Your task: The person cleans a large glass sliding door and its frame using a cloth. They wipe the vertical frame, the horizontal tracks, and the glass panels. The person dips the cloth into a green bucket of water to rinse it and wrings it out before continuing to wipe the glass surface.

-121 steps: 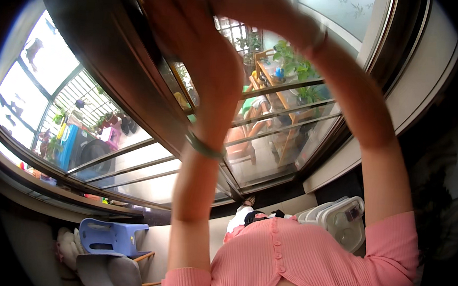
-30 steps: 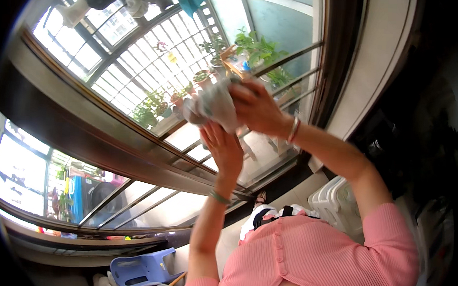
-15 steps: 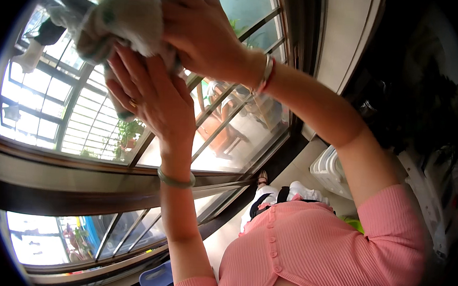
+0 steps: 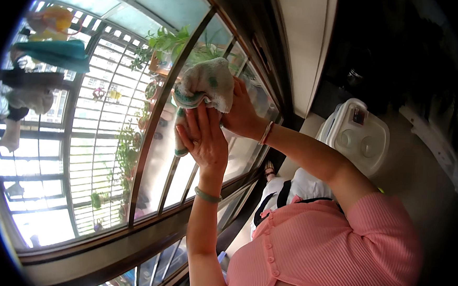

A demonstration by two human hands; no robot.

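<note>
A white cloth with green marks (image 4: 207, 81) is pressed against the window glass (image 4: 160, 154), beside a dark vertical bar. My right hand (image 4: 245, 117), with a silver bangle on the wrist, grips the cloth's upper bunched part from the right. My left hand (image 4: 204, 140), wearing a green bangle and a ring, lies flat with fingers straight over the cloth's lower hanging end, holding it to the pane. Both arms are raised in front of my pink buttoned top (image 4: 317, 248).
A dark window frame (image 4: 128, 247) runs below the glass. Outside are a metal grille (image 4: 100, 151), potted plants (image 4: 164, 42) and hanging laundry (image 4: 53, 53). A white lidded plastic box (image 4: 358, 135) stands at the right by the wall.
The view has swung along the window. Both hands stay together on the cloth, which now sits lower and nearer the middle of the picture, against a different stretch of glass.
</note>
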